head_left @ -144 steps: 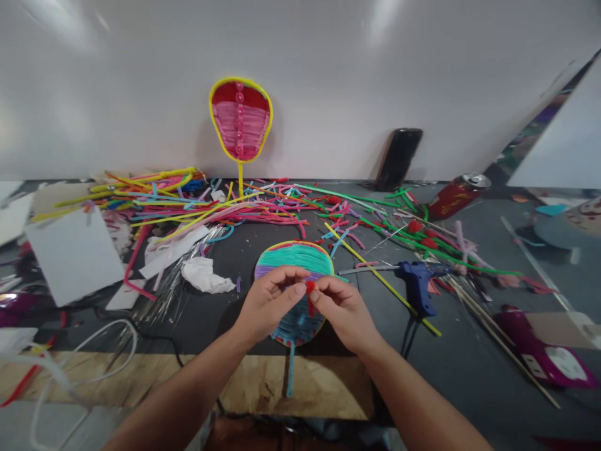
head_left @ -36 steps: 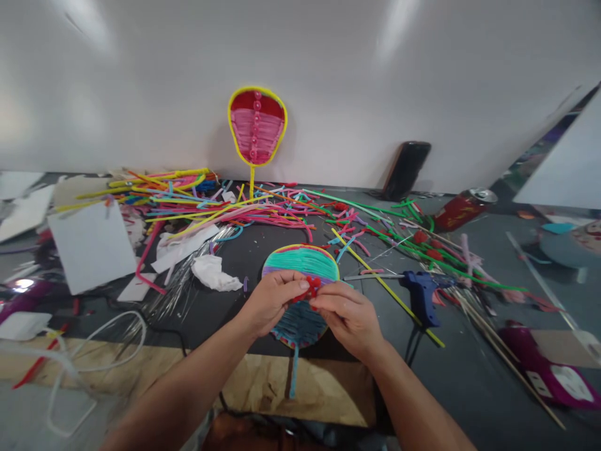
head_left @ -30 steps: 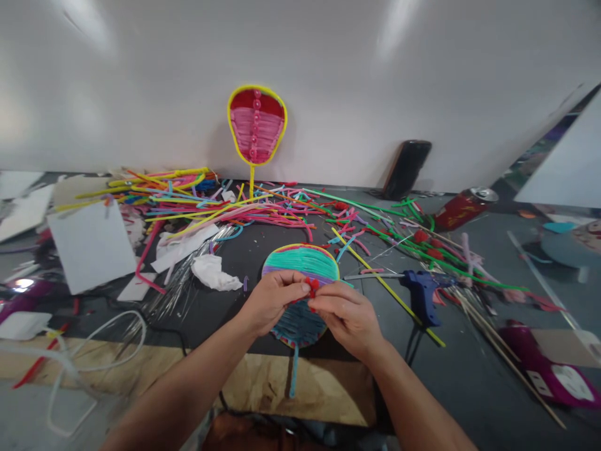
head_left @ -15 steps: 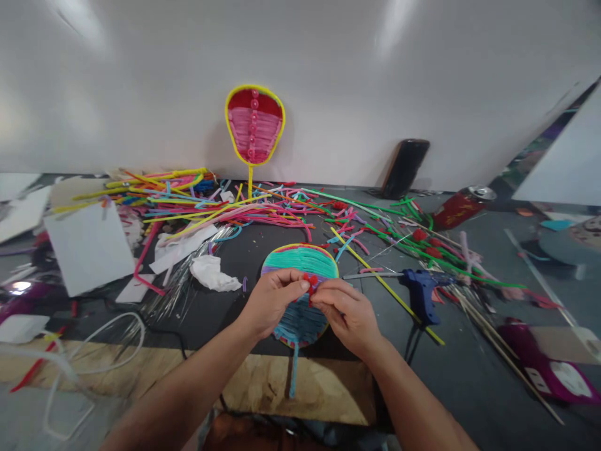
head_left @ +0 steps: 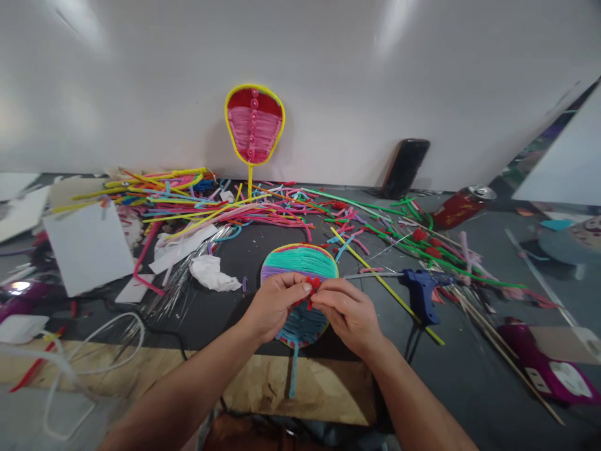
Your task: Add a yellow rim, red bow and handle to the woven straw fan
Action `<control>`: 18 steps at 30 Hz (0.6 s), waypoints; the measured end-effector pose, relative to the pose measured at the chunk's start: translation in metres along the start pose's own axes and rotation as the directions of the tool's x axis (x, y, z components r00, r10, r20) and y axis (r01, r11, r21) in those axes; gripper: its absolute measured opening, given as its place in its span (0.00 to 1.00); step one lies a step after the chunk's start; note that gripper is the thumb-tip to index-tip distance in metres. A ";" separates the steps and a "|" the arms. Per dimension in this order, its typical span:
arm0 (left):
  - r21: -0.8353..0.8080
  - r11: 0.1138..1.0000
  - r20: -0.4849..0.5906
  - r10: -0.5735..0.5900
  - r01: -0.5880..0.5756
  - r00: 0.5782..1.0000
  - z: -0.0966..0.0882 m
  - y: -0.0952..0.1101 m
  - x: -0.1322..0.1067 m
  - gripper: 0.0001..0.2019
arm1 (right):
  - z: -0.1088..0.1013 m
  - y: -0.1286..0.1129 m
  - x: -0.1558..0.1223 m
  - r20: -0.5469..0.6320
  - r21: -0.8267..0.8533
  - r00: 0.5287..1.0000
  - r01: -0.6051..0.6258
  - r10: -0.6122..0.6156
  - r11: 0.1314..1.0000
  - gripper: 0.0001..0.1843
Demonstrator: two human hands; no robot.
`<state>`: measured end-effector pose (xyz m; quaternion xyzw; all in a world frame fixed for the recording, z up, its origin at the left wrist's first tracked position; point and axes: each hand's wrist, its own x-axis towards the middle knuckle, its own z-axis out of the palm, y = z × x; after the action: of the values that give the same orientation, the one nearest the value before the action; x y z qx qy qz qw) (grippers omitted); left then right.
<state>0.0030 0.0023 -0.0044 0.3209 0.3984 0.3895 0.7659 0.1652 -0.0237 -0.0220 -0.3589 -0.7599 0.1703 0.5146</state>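
Observation:
Between my two hands is a small red pipe cleaner piece [head_left: 312, 285], bent into looped, flower-like lobes. My left hand [head_left: 277, 304] pinches it from the left with thumb and index finger. From the other side, the fingertips of my right hand [head_left: 350, 313] close on it. Directly beneath lies a round pipe-cleaner fan [head_left: 300, 258] with turquoise, purple and blue bands and a blue handle [head_left: 293, 373] toward me. My hands cover the fan's middle.
A yellow-rimmed pink fan [head_left: 254, 125] leans on the white wall behind loose pipe cleaners [head_left: 244, 210]. To the right are a blue glue gun [head_left: 421, 294], a red can [head_left: 462, 207] and a phone [head_left: 404, 168]. Crumpled tissue [head_left: 213, 274] and white card [head_left: 89, 247] lie left.
My fingers have shifted slightly around the red piece, and its lobes are turned a little differently. The fan beneath and the things around it stay put.

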 end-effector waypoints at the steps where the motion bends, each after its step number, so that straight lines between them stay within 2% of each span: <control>1: -0.010 1.000 0.005 0.002 -0.002 1.000 0.000 0.000 0.000 0.12 | 0.000 0.001 0.000 -0.001 -0.007 1.000 0.004 -0.004 1.000 0.12; 5: -0.054 0.998 0.013 -0.012 0.013 1.000 0.001 0.000 0.000 0.13 | 0.000 0.004 -0.002 -0.004 -0.038 1.000 0.027 -0.027 0.999 0.15; 11: -0.087 0.995 0.069 -0.046 0.052 0.997 0.002 -0.003 0.000 0.12 | 0.000 0.005 -0.001 -0.009 -0.062 0.996 0.089 -0.090 0.994 0.14; 18: -0.095 0.993 0.076 -0.059 0.066 0.995 0.001 -0.008 0.000 0.12 | -0.001 0.003 0.000 0.012 -0.061 0.998 0.064 -0.063 0.996 0.13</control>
<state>0.0065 -0.0020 -0.0100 0.2845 0.3607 0.3723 0.8064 0.1676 -0.0214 -0.0235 -0.3494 -0.7784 0.1321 0.5045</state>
